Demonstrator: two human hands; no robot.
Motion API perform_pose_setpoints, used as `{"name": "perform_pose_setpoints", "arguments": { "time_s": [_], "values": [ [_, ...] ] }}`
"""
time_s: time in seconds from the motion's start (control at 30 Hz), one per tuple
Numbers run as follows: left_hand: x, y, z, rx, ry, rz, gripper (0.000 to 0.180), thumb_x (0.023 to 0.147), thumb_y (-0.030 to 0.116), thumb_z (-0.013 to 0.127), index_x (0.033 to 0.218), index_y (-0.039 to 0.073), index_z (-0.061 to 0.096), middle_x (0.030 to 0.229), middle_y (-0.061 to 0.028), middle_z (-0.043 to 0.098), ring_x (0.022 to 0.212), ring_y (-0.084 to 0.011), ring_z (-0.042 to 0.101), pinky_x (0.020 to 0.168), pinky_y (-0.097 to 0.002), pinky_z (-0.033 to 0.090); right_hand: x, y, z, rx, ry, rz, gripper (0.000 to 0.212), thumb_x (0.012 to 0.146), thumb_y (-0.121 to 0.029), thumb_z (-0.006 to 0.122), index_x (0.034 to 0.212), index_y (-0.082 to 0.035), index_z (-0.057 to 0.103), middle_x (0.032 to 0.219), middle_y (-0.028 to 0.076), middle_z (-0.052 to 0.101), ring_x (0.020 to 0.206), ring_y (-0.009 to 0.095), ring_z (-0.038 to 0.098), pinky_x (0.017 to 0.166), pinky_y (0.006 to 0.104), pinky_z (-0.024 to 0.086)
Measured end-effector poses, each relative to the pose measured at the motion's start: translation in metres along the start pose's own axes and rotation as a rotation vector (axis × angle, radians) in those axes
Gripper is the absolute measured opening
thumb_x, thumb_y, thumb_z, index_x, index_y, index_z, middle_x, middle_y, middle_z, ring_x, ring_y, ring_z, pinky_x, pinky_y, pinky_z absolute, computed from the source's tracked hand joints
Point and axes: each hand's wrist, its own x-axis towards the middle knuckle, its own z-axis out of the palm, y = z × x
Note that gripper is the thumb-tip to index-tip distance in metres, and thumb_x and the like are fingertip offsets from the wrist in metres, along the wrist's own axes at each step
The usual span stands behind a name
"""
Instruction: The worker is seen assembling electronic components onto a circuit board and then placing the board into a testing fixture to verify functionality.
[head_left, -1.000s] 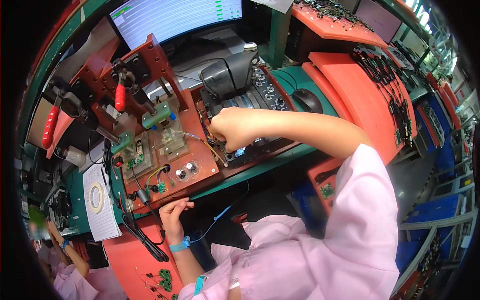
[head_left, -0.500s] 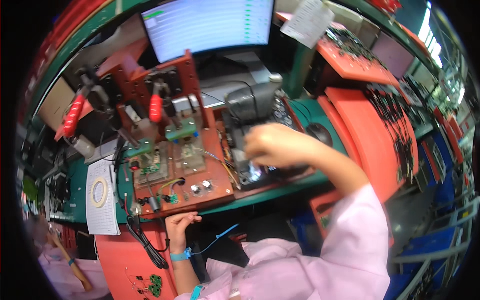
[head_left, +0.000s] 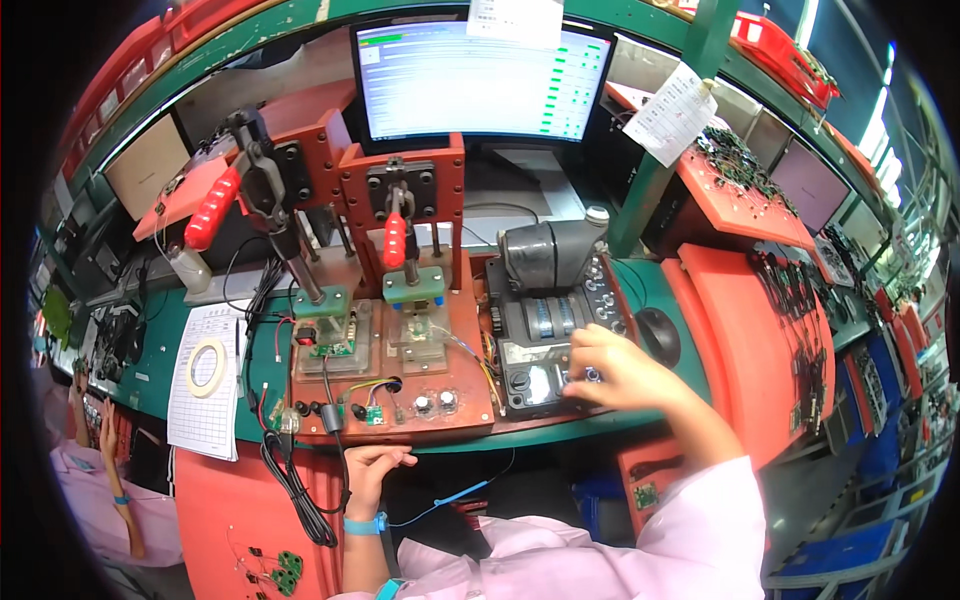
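Orange trays (head_left: pixel 750 215) hold small circuit boards (head_left: pixel 740 165).

Head view of a test station. The right hand (head_left: pixel 610 370) rests with fingers spread on the black control unit (head_left: pixel 550 350), which sits at the right of an orange fixture board (head_left: pixel 460 400). The left hand (head_left: pixel 372 472) touches the front edge of the surface (head_left: pixel 150 370) below the board. Two red-handled toggle clamps (head_left: pixel 395 240) stand over small green circuit boards (head_left: pixel 325 345). A monitor (head_left: pixel 480 80) stands at the rear edge; a tape roll (head_left: pixel 207 366) lies on a paper sheet (head_left: pixel 205 410) toward the left.
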Motion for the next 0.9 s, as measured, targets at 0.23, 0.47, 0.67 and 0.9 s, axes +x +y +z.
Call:
{"name": "perform_pose_setpoints", "arguments": {
  "time_s": [0.23, 0.47, 0.67, 0.9],
  "values": [
    [0.004, -0.004, -0.003, -0.003, -0.014, 0.001, 0.020, 0.081, 0.003, 0.057, 0.088, -0.010, 0.070, 0.069, -0.0141, 0.070, 0.062, -0.0183, 0.065, 0.065, -0.0204, 0.047, -0.016, 0.016, -0.001, 0.042, 0.108, 0.153, 0.007, 0.074, -0.009, 0.069, 0.075, -0.006, 0.062, 0.090, 0.006, 0.051, 0.087, 0.025, 0.051, 0.080, 0.0341, 0.041],
    [0.008, -0.006, -0.006, 0.008, -0.034, -0.006, 0.018, 0.082, -0.002, 0.058, 0.092, -0.012, 0.069, 0.073, -0.0164, 0.070, 0.066, -0.0202, 0.067, 0.068, -0.0221, 0.052, -0.021, 0.023, -0.001, -0.063, 0.145, 0.093, 0.008, 0.072, -0.008, 0.069, 0.074, -0.006, 0.062, 0.093, 0.006, 0.050, 0.087, 0.024, 0.050, 0.081, 0.0322, 0.040],
    [0.004, -0.006, -0.008, 0.018, -0.032, 0.002, 0.018, 0.082, -0.001, 0.058, 0.093, -0.012, 0.069, 0.073, -0.0161, 0.070, 0.066, -0.0200, 0.067, 0.068, -0.0216, 0.052, -0.038, 0.024, -0.013, 0.023, 0.129, 0.105, 0.008, 0.071, -0.008, 0.070, 0.075, -0.005, 0.064, 0.094, 0.005, 0.050, 0.088, 0.024, 0.049, 0.081, 0.0321, 0.039],
    [0.007, -0.012, -0.009, 0.022, -0.033, 0.008, 0.019, 0.083, -0.001, 0.057, 0.093, -0.012, 0.069, 0.074, -0.0159, 0.071, 0.066, -0.0193, 0.067, 0.068, -0.0210, 0.052, -0.034, 0.027, -0.016, -0.142, 0.145, 0.178, 0.012, 0.068, -0.001, 0.069, 0.079, -0.003, 0.065, 0.097, 0.006, 0.053, 0.092, 0.024, 0.049, 0.081, 0.0321, 0.041]
  ]
}}
